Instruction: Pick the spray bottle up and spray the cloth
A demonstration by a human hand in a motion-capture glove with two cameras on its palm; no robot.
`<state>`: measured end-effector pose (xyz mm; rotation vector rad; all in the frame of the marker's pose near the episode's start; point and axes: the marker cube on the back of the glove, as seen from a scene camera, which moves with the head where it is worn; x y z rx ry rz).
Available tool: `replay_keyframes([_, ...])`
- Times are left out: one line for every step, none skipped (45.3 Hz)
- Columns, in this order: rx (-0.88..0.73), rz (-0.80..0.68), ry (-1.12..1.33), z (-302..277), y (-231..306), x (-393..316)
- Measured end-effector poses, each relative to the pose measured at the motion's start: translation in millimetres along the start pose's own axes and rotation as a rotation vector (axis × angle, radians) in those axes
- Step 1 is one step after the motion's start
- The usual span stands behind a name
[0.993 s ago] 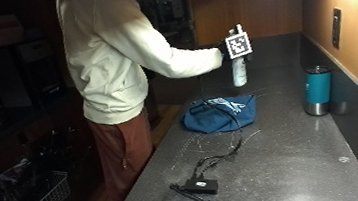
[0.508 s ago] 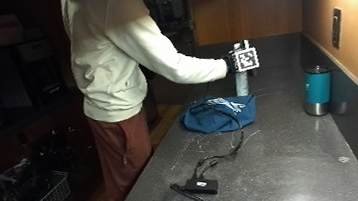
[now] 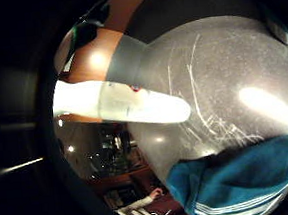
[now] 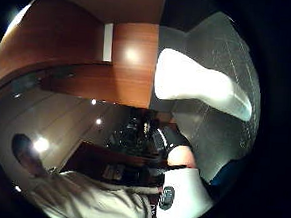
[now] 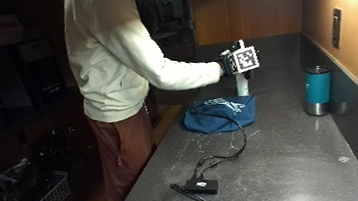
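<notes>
Spray bottle raised over the cloth, spraying apparently still to do.

From the left in the outside view: a person in a pale hoodie point(image 5: 113, 53) reaches out the gloved right hand point(image 5: 229, 64), fingers curled round one white spray bottle point(image 5: 241, 84), held upright just above one blue cloth point(image 5: 221, 116) lying on the dark worktop point(image 5: 293, 163). Pick-up looks done; I see no mist or wetting, so spraying seems left. Nearer lies one black box with cable point(image 5: 200, 185); far right stands one teal tumbler point(image 5: 317, 90).
</notes>
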<state>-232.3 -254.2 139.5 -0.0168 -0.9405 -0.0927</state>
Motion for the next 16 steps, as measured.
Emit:
replay_keyframes([0.009, -0.001, 0.002, -5, -5, 2])
replay_keyframes([0.014, -0.003, 0.003, -7, -7, 2])
replay_keyframes([0.015, -0.004, 0.006, -9, -6, 2])
replay_keyframes([0.015, -0.005, 0.011, -12, -5, 1])
replay_keyframes([0.013, -0.006, 0.018, -15, -3, 0])
replay_keyframes([0.012, -0.007, 0.026, -18, -1, -1])
replay_keyframes([0.013, -0.008, 0.033, -20, 0, -3])
replay_keyframes([0.016, -0.009, 0.038, -20, 0, -4])
replay_keyframes([0.019, -0.012, 0.039, -20, 0, -6])
replay_keyframes([0.021, -0.018, 0.039, -20, 1, -9])
replay_keyframes([0.020, -0.024, 0.038, -21, 2, -11])
replay_keyframes([0.017, -0.031, 0.039, -24, 5, -13])
replay_keyframes([0.014, -0.035, 0.044, -26, 7, -15])
replay_keyframes([0.012, -0.037, 0.051, -29, 10, -16])
replay_keyframes([0.011, -0.037, 0.059, -31, 12, -17])
replay_keyframes([0.011, -0.037, 0.065, -32, 13, -17])
